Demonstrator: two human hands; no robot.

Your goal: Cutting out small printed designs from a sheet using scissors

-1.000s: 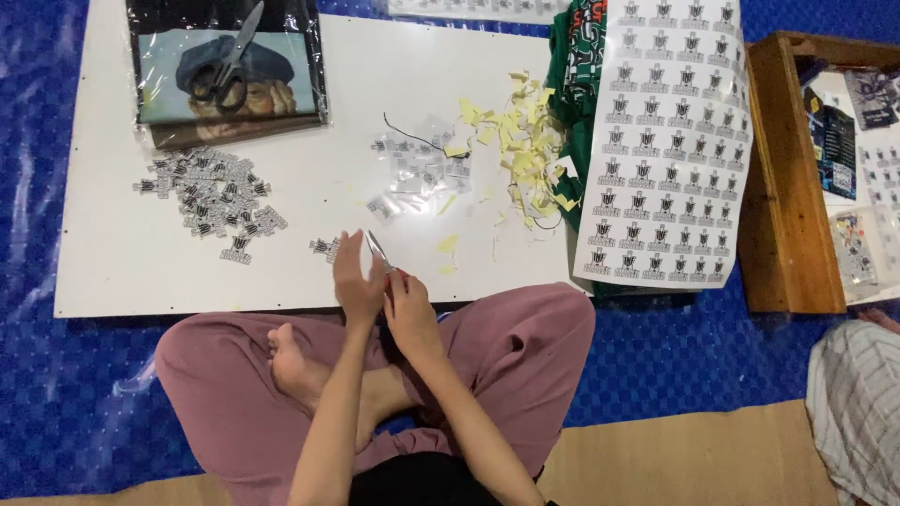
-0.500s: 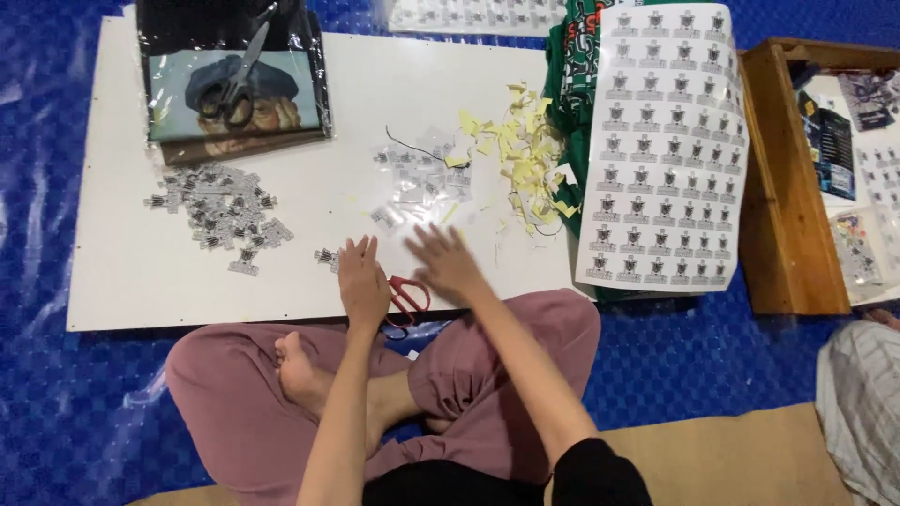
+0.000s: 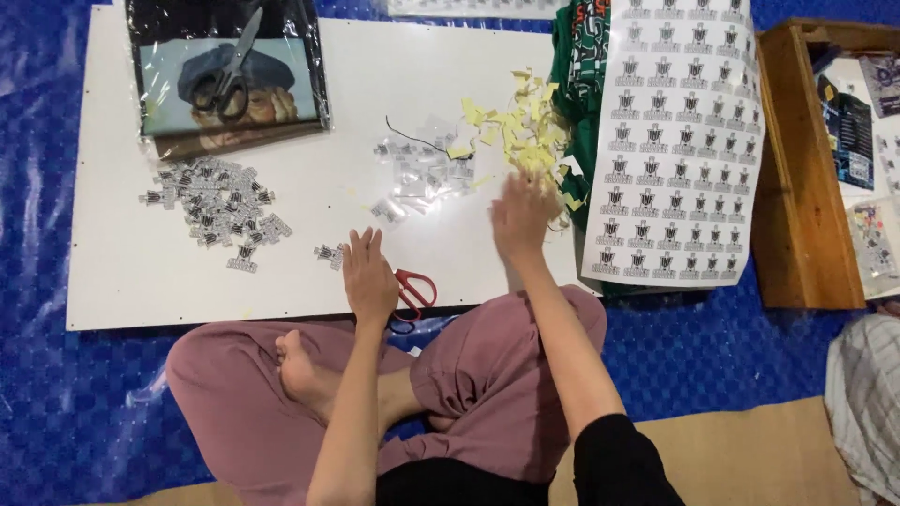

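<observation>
My left hand lies flat, fingers together, palm down on the front edge of the white counter; it grips nothing. Red-handled scissors lie just beside it on its right, touching or nearly touching the hand; I cannot tell which. A single cut sticker lies just to its left.

My right hand is reached out, fingers spread, over the near edge of the pile of yellow paper scraps. It's blurred, so I cannot tell if it pinches a scrap.

Between the hands and further back is a loose cluster of small clear packets with a thin black wire across them. Left of that sits a heap of cut stickers.

At the back left, black-handled scissors rest on a plastic-wrapped printed picture. At the right, a printed sticker sheet hangs over the counter edge, lying on green cloth. A wooden tray stands further right on the blue tarp.
</observation>
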